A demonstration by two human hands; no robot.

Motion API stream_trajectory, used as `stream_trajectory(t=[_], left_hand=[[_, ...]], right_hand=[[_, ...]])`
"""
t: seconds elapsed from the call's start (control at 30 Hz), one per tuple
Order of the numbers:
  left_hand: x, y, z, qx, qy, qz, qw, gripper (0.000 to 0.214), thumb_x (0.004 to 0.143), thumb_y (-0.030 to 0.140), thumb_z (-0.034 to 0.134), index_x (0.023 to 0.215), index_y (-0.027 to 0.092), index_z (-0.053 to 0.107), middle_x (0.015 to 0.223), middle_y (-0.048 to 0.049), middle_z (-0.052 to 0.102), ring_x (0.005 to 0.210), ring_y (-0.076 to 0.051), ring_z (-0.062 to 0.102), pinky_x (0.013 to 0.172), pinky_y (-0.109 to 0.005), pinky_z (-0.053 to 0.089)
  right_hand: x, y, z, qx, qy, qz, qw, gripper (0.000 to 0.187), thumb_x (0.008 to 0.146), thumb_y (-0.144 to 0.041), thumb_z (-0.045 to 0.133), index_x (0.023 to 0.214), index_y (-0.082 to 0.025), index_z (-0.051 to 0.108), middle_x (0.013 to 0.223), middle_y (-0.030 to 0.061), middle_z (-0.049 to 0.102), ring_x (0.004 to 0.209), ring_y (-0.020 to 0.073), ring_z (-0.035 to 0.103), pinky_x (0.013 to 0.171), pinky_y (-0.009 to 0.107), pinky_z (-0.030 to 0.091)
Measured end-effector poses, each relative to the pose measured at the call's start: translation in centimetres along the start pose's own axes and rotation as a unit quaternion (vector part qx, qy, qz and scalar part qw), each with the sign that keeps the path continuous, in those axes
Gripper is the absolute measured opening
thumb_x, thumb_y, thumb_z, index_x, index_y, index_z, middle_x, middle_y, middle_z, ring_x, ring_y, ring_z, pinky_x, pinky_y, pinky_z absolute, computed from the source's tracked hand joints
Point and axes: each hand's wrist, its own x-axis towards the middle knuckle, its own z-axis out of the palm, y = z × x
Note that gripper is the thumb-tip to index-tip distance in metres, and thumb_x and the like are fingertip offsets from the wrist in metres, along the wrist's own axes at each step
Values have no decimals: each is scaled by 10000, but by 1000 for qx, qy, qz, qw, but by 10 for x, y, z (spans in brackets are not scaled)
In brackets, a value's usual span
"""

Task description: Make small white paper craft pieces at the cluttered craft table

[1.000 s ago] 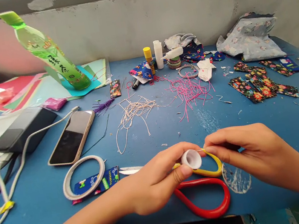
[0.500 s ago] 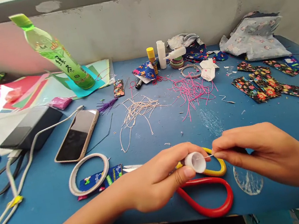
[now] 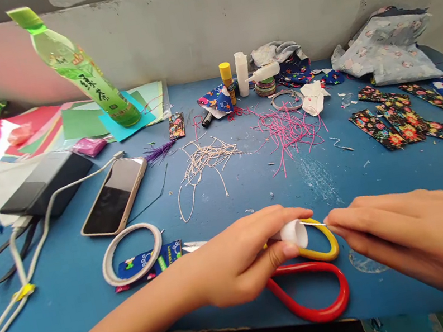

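My left hand (image 3: 241, 259) is closed around a small white tube-shaped container (image 3: 294, 232), its open end turned to the right. My right hand (image 3: 412, 239) pinches a thin pale strand (image 3: 313, 224) whose tip sits at the container's mouth. Both hands hover near the front edge of the blue table (image 3: 250, 184), right above scissors with a yellow handle loop (image 3: 323, 245) and a red handle loop (image 3: 315, 297).
Loose cream strands (image 3: 204, 163) and pink strands (image 3: 287, 129) lie mid-table. A phone (image 3: 115, 196), a power bank (image 3: 44, 184) with cable, a tape ring (image 3: 132, 253) and a green bottle (image 3: 78, 71) are on the left. Floral fabric strips (image 3: 400, 119), glue bottles (image 3: 242, 74) and cloth are at the back right.
My right hand has drawn a little to the right and lower, with the strand's tip still at the container's mouth. The camera shifted slightly; my left hand keeps its grip.
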Motion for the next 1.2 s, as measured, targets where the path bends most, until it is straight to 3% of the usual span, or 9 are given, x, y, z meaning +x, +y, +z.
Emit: stream_trajectory(t=[0.1,0.3,0.57,0.87,1.2], left_hand=[[0,-2,1,8,-2,1,1000,367,970,197,395,1323,114,449,1208,-136,636,1038,-205,620,880,-309,502],[-1,-3,2,11,-4,6,1000,358,976,201,379,1321,134,445,1192,-129,632,1028,-201,618,874,-302,505],[0,-3,2,10,-4,14,1000,359,969,183,385,1322,143,436,1196,-130,626,1052,-208,600,904,-319,487],[1,-6,2,0,14,25,1000,350,943,147,429,1292,117,451,1093,-110,636,963,-185,580,850,-279,473],[1,-6,4,12,17,33,999,341,942,131,432,1278,78,462,987,-90,620,852,-156,548,767,-247,459]], right_hand=[[0,-1,0,4,-8,3,1000,216,1010,-196,326,907,-220,514,702,-3,662,551,125,587,515,261,385],[-2,2,0,46,1,8,999,200,1007,-227,358,1012,-206,557,766,9,691,609,122,626,542,229,412],[0,-2,1,102,-25,20,994,220,990,-255,416,968,-200,628,729,9,674,592,109,612,522,211,394],[-3,-2,-3,-22,-11,15,1000,344,1006,-209,318,772,-215,569,664,4,651,521,119,564,483,267,353],[-5,-1,4,-11,2,17,1000,218,1010,-221,353,978,-199,567,789,15,689,609,111,615,506,249,347]])
